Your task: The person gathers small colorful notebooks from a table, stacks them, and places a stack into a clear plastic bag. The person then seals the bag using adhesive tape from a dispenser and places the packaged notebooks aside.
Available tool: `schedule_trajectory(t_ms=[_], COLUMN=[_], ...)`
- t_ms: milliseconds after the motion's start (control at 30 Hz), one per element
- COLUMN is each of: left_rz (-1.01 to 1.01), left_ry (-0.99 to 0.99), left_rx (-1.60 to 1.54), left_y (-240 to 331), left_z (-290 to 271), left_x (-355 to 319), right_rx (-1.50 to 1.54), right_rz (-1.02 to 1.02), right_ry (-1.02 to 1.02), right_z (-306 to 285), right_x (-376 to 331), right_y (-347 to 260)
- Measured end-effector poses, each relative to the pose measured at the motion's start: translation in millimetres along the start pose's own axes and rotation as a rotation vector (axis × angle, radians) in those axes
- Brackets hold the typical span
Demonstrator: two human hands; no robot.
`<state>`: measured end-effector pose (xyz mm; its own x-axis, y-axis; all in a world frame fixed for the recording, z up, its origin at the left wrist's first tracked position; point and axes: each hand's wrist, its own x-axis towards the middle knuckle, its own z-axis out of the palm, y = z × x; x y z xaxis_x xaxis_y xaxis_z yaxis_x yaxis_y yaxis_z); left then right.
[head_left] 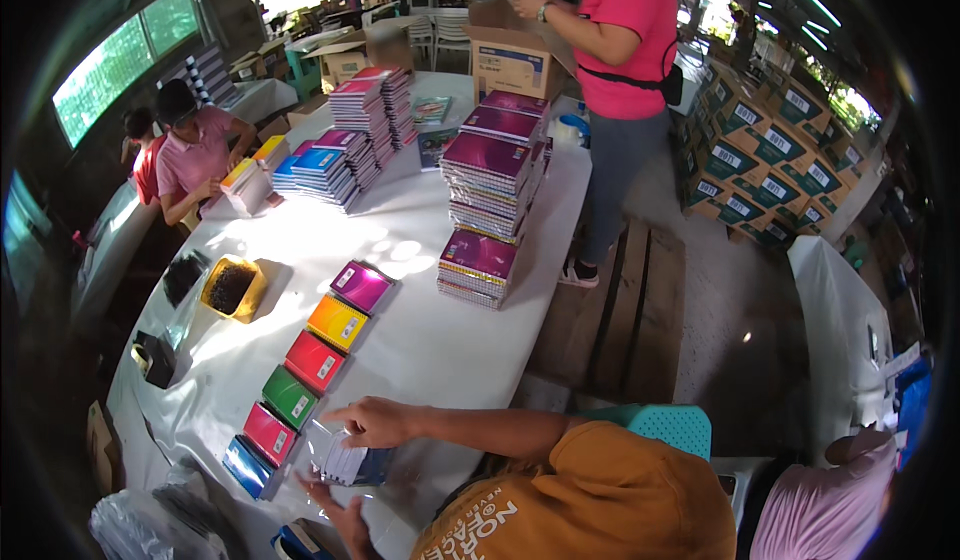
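Note:
My right hand [380,423] hovers at the upper edge of a small spiral notebook stack [348,463] with clear plastic around it. Its index finger is stretched out and the others are partly bent; no grip shows. My left hand [338,513] lies below the stack, fingers apart, beside the plastic. Just left of both hands runs a slanting row of spiral notebooks: blue [248,465], pinkish red [270,434], green [290,398], red [315,361], yellow [338,322] and magenta [361,288].
Tall stacks of purple notebooks [487,160] stand across the white table [400,230]. A yellow tub [234,288] of dark bits sits at left, clear plastic bags [150,525] near the lower left. A person in pink [625,50] stands by an open carton [515,65]; another person [200,150] works at far left.

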<state>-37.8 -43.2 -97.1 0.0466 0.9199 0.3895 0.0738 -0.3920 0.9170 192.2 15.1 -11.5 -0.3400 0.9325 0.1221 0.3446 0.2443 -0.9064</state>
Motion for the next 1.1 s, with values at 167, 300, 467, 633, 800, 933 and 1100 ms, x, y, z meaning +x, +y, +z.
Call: schedule_trajectory(t_ms=[167, 300, 467, 633, 800, 933, 1100], left_rz=[-0.363, -0.344, -0.302, -0.217, -0.147, 0.007, 0.148], left_ry=[-0.065, -0.060, -0.148, 0.014, 0.239, 0.329, 0.032], left_rx=[-0.039, -0.181, -0.083, -0.186, 0.187, 0.486, 0.911], left_y=[-5.3, -5.1, -14.3, -13.1, 0.7, 7.8, 27.9], left_z=[21.0, 11.1, 9.8, 15.2, 45.0, 59.3, 57.2], left_x=[12.7, 24.2, 32.4, 16.6, 0.7, -5.4, 10.9], right_rx=[0.268, 0.867, 0.071, 0.355, 0.351, 0.356, 0.147], right_rz=[-0.089, -0.134, -0.123, -0.081, -0.026, -0.011, -0.019], right_ry=[0.412, 0.323, -0.113, 0.060, 0.328, 0.468, 0.392], right_z=[8.8, -2.6, 29.0, 67.2, 86.1, 95.5, 87.2], right_x=[2.5, 2.8, -22.1, -2.4, 8.1, 9.3, 2.6], right_y=[-2.3, 34.2, 95.0, 67.4, 65.0, 57.8, 53.9])
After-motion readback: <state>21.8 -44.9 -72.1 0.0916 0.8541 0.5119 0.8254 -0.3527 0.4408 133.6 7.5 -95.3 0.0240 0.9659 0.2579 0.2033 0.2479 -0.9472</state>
